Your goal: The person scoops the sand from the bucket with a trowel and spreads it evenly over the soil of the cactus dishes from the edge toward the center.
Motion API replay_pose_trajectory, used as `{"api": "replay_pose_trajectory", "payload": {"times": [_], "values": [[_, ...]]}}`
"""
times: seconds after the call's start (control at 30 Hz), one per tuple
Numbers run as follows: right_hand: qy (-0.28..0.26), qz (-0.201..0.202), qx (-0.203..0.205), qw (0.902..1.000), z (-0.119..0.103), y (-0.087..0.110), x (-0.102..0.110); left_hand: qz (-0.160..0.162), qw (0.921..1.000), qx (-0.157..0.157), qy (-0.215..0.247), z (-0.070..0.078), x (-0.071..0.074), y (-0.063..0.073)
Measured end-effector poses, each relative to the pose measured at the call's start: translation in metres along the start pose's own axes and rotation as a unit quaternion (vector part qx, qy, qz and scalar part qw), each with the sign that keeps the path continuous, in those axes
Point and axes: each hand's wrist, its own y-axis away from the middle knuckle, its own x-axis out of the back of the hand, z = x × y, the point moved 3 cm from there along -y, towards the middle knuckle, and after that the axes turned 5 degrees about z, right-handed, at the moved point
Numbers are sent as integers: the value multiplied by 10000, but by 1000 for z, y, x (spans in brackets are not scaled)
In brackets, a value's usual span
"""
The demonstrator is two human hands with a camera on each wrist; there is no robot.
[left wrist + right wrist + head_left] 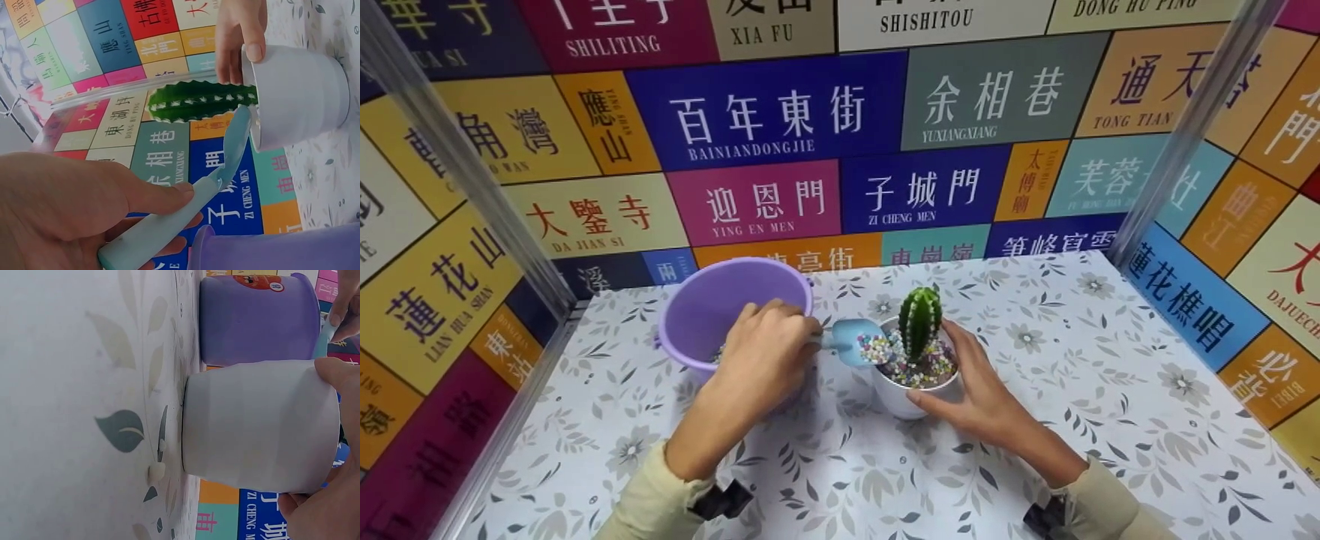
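Observation:
My left hand (769,349) grips the pale handle of a small light-blue trowel (163,230), thumb along its top. Multicoloured pebbles (874,348) lie in the trowel's blade, whose tip reaches over the rim of a white flowerpot (901,402). A green ribbed cactus (920,322) stands upright in that pot, with similar pebbles around its base. From the other side my right hand (986,394) holds the pot near its rim, thumb at the front and fingers behind. The pot stands on the table.
Left of the pot is a purple bucket (684,334), with some pebbles showing low inside it. A small pale pebble (156,471) lies on the leaf-patterned tabletop (825,480). Panels of coloured signs (765,112) rise behind and at both sides.

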Motion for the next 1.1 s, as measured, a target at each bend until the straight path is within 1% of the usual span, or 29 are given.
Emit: {"api": "replay_pose_trajectory", "payload": {"times": [0.17, 0.33, 0.7, 0.83, 1.03, 1.1], "values": [[11, -4, -17, 10000, 0, 0, 1, 114, 9998, 64, -176, -1, 0, 0], [52, -14, -33, 10000, 0, 1, 0, 96, 9997, 94, -224, -1, -1, 0], [-35, 17, 70, 10000, 1, 1, 0, 273, 9976, -21, -628, 3, -2, 1], [14, 49, 88, 9999, 1, 1, 0, 313, 9974, -39, -649, 4, -2, 1], [60, 28, 19, 10000, 0, 1, 1, 248, 9976, 3, -641, 4, -2, 1], [58, 16, 3, 10000, 0, 1, 1, 276, 9973, -2, -684, 4, -1, 1]]}}
